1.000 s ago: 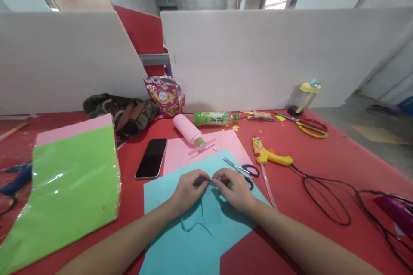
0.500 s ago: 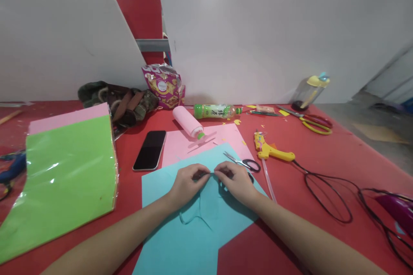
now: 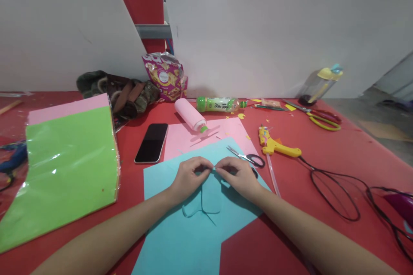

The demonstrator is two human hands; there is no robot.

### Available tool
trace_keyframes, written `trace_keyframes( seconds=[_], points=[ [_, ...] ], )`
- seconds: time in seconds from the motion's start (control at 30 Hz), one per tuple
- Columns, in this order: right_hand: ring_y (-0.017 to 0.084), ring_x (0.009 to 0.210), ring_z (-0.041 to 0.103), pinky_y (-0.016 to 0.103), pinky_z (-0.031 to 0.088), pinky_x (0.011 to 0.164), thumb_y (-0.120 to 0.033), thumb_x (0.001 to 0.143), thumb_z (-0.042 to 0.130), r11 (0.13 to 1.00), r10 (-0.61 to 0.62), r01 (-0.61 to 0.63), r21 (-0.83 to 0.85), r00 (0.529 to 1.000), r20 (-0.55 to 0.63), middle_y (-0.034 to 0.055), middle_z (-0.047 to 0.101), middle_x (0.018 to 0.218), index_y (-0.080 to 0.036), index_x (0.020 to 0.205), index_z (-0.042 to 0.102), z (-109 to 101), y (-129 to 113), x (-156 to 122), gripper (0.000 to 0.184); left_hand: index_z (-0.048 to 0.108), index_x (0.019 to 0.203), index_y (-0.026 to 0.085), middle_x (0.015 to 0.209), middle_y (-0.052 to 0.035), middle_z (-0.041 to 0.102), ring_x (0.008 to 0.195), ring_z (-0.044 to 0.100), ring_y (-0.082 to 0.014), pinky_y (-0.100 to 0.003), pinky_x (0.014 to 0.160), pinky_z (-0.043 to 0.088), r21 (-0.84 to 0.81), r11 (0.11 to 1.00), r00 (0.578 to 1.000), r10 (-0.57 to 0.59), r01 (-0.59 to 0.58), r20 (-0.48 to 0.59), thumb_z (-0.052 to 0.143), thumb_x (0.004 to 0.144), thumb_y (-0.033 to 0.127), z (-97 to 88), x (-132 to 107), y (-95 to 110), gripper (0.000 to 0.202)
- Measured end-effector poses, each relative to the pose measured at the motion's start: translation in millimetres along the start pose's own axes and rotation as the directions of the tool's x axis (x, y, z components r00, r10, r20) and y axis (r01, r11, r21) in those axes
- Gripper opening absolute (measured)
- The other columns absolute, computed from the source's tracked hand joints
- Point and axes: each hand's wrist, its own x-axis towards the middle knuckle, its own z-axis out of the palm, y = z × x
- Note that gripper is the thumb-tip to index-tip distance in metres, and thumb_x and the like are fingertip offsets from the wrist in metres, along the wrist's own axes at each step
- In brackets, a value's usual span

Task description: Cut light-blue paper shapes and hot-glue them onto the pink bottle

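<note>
Sheet of light-blue paper (image 3: 177,247), seen from the head camera, lies on a red table (image 3: 251,251), overlapping pink paper (image 3: 232,129). Above it, at the centre, the left hand (image 3: 191,176) and right hand (image 3: 240,178) nearly touch. Each presses thumb to forefinger, apparently gripping a thin blue strip (image 3: 201,209) between the tips, though the pinched part is too small to make out fully. Its loose length curls over the sheet, below the left hand. Compared with half a second ago, the camera tips further down; the pinch stays put, while a short tail of strip now shows, pointing right. That suggests close finger work is still under way. Black-handled scissors (image 3: 245,157) lie just beyond the right hand, a yellow glue gun (image 3: 277,148) farther right, a phone (image 3: 151,142) to the left.
</note>
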Motion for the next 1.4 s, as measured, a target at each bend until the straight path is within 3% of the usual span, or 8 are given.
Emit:
trace_keyframes(
  seconds=[0.27,0.47,0.67,0.83,1.0,1.2,1.4],
  points=[
    [0.012,0.059,0.059,0.021,0.047,0.056,-0.016,0.069,0.059,1.0,0.026,-0.027,-0.007,1.0,-0.005,0.0009,0.066,0.065,-0.016,0.069,0.064,1.4,2.9,0.6,0.005,0.063,0.072,0.017,0.074,-0.0035,0.065,0.071,0.06,-0.0142,-0.025,0.067,0.048,0.009,0.994,0.994,0.107,-0.107,-0.004,0.052,0.071,0.012,-1.8,-1.2,0.0,0.011],
    [0.012,0.058,0.059,0.021,0.047,0.056,-0.016,0.07,0.059,0.999,0.024,-0.025,-0.028,0.999,-0.035,0.0005,0.066,0.064,-0.017,0.068,0.064,1.6,3.5,0.7,0.005,0.062,0.075,0.017,0.076,-0.0038,0.065,0.073,0.06,-0.0145,-0.025,0.067,0.048,0.035,0.993,0.993,0.114,-0.114,0.008,0.052,0.074,0.014,-0.3,-1.7,-0.4,0.011],
    [0.013,0.058,0.059,0.023,0.047,0.057,-0.014,0.07,0.057,0.997,-0.03,0.026,-0.07,0.998,-0.055,0.0003,0.066,0.064,-0.019,0.067,0.063,0.6,2.8,0.9,0.008,0.062,0.079,0.016,0.077,-0.0041,0.065,0.069,0.058,-0.0138,-0.023,0.062,0.047,-0.019,0.999,0.999,-0.03,0.03,0.027,0.057,0.072,0.022,0.3,-0.5,0.4,0.011],
    [0.014,0.06,0.059,0.024,0.047,0.059,-0.014,0.07,0.056,0.992,-0.081,0.075,-0.097,0.995,-0.056,0.0012,0.066,0.065,-0.019,0.066,0.063,-0.6,3.0,1.2,0.009,0.064,0.073,0.014,0.07,-0.0038,0.066,0.064,0.058,-0.0137,-0.023,0.06,0.047,-0.127,0.97,0.978,-0.205,0.209,0.048,0.057,0.072,0.025,-1.0,3.2,0.8,0.013],
    [0.014,0.06,0.059,0.024,0.047,0.06,-0.013,0.07,0.056,0.991,-0.089,0.084,-0.105,0.995,-0.043,0.0014,0.066,0.065,-0.019,0.065,0.063,-1.0,3.0,2.4,0.01,0.065,0.073,0.013,0.069,-0.004,0.067,0.062,0.058,-0.0133,-0.022,0.057,0.047,-0.161,0.955,0.969,-0.241,0.248,0.064,0.06,0.07,0.026,-0.3,4.8,-2.6,0.014],
    [0.012,0.056,0.057,0.021,0.046,0.054,-0.015,0.07,0.058,0.995,-0.047,0.044,-0.093,0.998,-0.032,0.0016,0.065,0.065,-0.016,0.072,0.064,0.9,4.7,3.3,0.006,0.065,0.071,0.014,0.068,-0.0033,0.065,0.061,0.056,-0.0128,-0.022,0.058,0.045,-0.142,0.963,0.974,-0.223,0.227,0.042,0.062,0.069,0.024,-0.7,4.2,-2.7,0.011],
    [0.011,0.054,0.055,0.02,0.043,0.052,-0.017,0.071,0.058,0.997,0.041,-0.041,-0.061,0.999,0.002,-0.0002,0.064,0.062,-0.017,0.07,0.064,1.2,4.6,4.9,0.007,0.064,0.07,0.015,0.069,-0.002,0.065,0.065,0.058,-0.0125,-0.021,0.061,0.046,-0.076,0.993,0.996,-0.086,0.088,0.019,0.06,0.07,0.016,-1.2,3.9,0.4,0.004]
  ],
)
